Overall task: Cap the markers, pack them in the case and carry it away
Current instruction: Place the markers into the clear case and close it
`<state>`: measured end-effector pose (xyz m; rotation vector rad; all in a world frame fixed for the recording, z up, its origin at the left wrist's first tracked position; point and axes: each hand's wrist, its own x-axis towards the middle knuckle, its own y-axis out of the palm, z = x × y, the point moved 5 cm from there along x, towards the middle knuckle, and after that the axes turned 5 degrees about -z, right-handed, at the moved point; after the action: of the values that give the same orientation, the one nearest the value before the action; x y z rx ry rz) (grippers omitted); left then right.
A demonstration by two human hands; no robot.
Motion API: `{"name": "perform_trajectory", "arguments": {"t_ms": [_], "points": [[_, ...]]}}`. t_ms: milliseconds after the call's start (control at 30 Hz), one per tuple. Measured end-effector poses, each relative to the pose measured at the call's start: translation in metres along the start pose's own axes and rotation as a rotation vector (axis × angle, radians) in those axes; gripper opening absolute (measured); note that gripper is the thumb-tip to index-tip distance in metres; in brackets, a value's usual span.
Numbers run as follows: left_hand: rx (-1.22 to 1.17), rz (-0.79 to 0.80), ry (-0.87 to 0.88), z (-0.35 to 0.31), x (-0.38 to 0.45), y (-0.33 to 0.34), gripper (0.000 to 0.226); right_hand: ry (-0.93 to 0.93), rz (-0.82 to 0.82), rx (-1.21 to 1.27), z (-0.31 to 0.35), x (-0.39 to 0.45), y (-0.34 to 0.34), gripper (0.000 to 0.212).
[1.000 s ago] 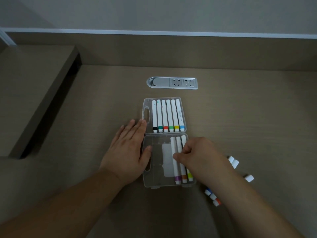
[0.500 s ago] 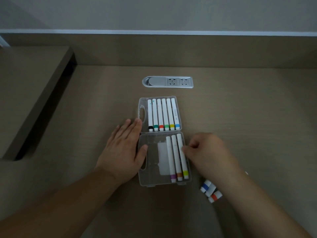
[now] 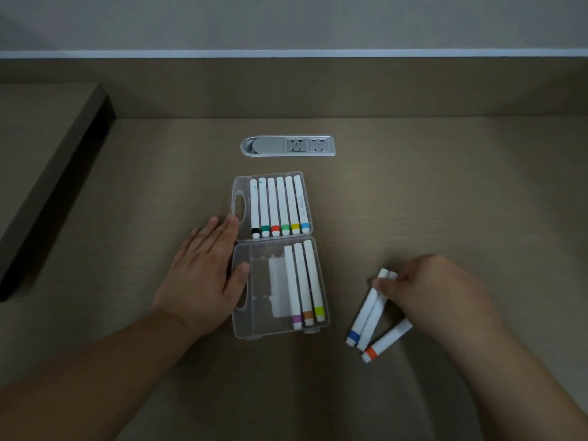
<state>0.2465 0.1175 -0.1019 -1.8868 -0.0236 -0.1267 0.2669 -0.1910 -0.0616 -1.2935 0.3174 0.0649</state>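
While case [image 3: 241,326] is steadied by flat left hand [image 3: 203,275], loose markers [image 3: 370,313] are pinched at far ends by right hand [image 3: 426,288]; axes slanted, case lies leftward.

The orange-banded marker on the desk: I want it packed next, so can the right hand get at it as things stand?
Probably yes. The right hand pinches the two markers beside it, and the orange-banded marker lies open on the desk, partly under that hand, nothing on top. The fingers are occupied, though.
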Motion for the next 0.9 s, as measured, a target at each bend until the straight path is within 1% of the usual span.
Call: {"name": "perform_trajectory", "arguments": {"t_ms": [67,200,300,467,600,767,900], "points": [[0.005,0.007,0.000,0.000,0.000,0.000,0.078,-0.031,-0.018,0.016,0.008,0.000,0.001,0.045],[0.018,0.010,0.001,0.000,0.000,0.000,0.078,-0.120,-0.117,0.020,0.030,-0.002,0.002,0.043],[0.009,0.013,-0.004,0.000,0.001,0.000,0.078,-0.161,-0.102,-0.007,0.037,-0.008,0.003,0.040],[0.005,0.016,-0.004,0.001,0.001,0.000,0.078,-0.136,-0.087,-0.044,0.033,-0.013,0.003,0.034],[-0.004,0.015,-0.009,0.001,0.001,0.000,0.079,-0.108,-0.088,-0.018,0.035,-0.007,0.005,0.034],[0.004,0.023,-0.011,0.001,0.001,0.000,0.079,-0.037,0.011,0.123,0.035,0.002,0.008,0.036],[0.012,0.030,-0.014,0.001,0.001,0.000,0.079,0.012,0.117,0.403,0.043,0.005,0.005,0.028]]}}
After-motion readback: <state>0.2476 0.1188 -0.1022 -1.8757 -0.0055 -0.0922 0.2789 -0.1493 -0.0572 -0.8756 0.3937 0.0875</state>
